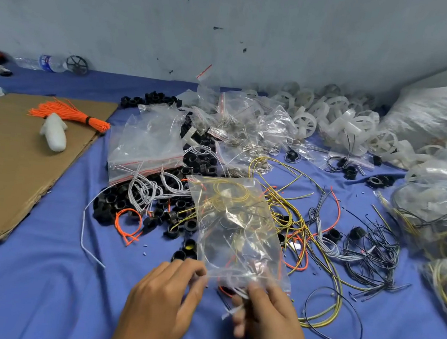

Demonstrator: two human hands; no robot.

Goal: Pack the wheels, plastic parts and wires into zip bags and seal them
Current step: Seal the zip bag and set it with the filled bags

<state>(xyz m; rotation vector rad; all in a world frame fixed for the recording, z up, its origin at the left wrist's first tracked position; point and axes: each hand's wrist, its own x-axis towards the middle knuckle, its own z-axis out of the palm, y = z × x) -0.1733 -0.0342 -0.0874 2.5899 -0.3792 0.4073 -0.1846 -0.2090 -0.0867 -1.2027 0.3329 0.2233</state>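
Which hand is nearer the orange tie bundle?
Left. The left hand is nearer, down-right of the bundle; the right hand is farther right. Both pinch the bag.

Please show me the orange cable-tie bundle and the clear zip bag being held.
orange cable-tie bundle (pixel 73 113): head view, on its strands' middle.
clear plastic zip bag (pixel 238 231): head view, on its crumpled middle.

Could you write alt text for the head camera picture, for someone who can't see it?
A left hand and a right hand pinch the near end of a clear zip bag over a blue cloth. Beyond lie tangled wires, black plastic parts, white wheels and other zip bags, with cardboard at the left.
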